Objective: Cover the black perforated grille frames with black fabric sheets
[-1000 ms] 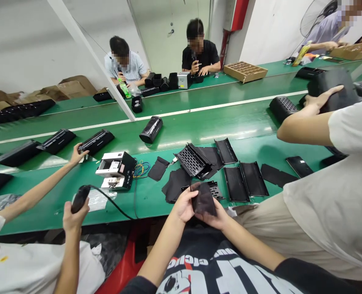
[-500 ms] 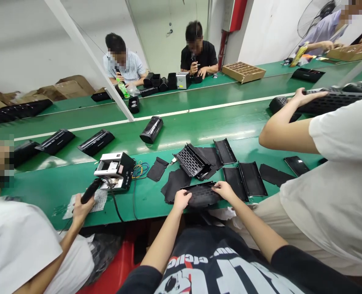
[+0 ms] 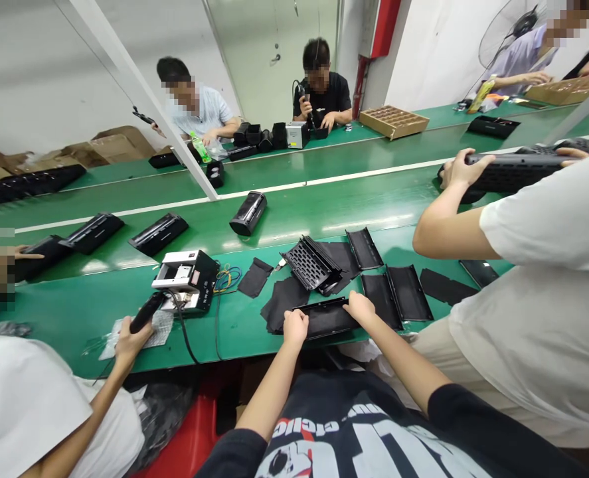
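Note:
A black plastic grille panel (image 3: 327,317) lies at the near edge of the green table (image 3: 75,312). My left hand (image 3: 295,327) is closed on its left end. My right hand (image 3: 360,307) presses on its right end with fingers curled over it. Just left of the panel lie several black fabric pieces (image 3: 283,299). Behind it stands a tilted black perforated grille (image 3: 310,263), and to the right lie two black tray-like covers (image 3: 398,297).
A co-worker's hand (image 3: 131,340) at left holds a black corded tool beside a white-topped device (image 3: 187,277). At right, a person in white holds a long black grille (image 3: 516,171). Black speaker housings (image 3: 247,211) sit on the conveyor. Two people sit across.
The dark piece I held up near my chest is gone from my hands. Both hands went down to the table and now hold the grille panel, which has shifted slightly toward me.

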Demonstrator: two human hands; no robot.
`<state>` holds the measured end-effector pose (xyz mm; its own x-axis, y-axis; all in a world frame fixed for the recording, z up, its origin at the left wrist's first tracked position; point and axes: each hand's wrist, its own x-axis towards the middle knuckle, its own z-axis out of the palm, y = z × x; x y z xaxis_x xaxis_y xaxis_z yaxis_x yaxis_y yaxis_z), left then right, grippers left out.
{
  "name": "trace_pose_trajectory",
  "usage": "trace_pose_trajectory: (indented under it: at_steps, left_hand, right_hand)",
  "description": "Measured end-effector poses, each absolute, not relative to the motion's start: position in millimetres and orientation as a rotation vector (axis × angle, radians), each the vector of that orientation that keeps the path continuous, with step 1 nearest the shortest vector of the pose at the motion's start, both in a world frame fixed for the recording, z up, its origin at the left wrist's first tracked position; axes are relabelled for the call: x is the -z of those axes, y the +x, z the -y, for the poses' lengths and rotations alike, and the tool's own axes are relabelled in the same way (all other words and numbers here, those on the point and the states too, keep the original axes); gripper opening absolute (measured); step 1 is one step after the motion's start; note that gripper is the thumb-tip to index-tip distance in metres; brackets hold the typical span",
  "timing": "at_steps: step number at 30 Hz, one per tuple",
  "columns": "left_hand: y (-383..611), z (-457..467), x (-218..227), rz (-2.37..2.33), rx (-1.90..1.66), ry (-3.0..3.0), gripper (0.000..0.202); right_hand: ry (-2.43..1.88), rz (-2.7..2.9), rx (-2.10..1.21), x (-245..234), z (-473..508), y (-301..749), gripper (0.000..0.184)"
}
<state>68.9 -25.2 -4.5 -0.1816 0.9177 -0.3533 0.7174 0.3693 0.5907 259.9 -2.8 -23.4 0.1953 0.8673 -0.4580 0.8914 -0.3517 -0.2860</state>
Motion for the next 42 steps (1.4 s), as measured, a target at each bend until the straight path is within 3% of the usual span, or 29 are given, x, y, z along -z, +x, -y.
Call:
trace_pose_trajectory:
  at_steps: [8, 13, 20, 25, 35, 42]
  left_hand:
    - [58.6, 20.7, 10.7, -1.909, -0.526, 1.400, 0.019]
    - [52.1, 25.8, 10.0, -1.876, -0.636, 1.344, 0.022]
    - [44.5, 27.3, 1.7, -1.778, -0.935, 1.190, 0.022]
    - [45.0, 24.5, -2.2, -1.553, -1.094, 0.784, 0.051]
    - [47.3, 23.7, -20.4, -1.333, -1.161, 0.457, 0.036]
    - [45.4, 25.5, -20.2, -1.282, -1.057, 0.464, 0.046]
  right_hand:
    - [2.480, -1.859, 0.981, 28.2, -0.4, 276.4, 0.022]
    - [2.705, -1.958, 1.521, 34.2, 0.0, 283.9, 0.024]
    - [2.602, -1.966, 2.222, 22.9, 7.7, 278.6, 0.030]
    - [2.600, -1.690, 2.632, 10.7, 7.2, 274.9, 0.035]
    - [2.722, -1.604, 2.668, 2.4, 5.7, 279.0, 0.029]
    - [2.792, -1.578, 2.662, -2.1, 6.9, 278.5, 0.024]
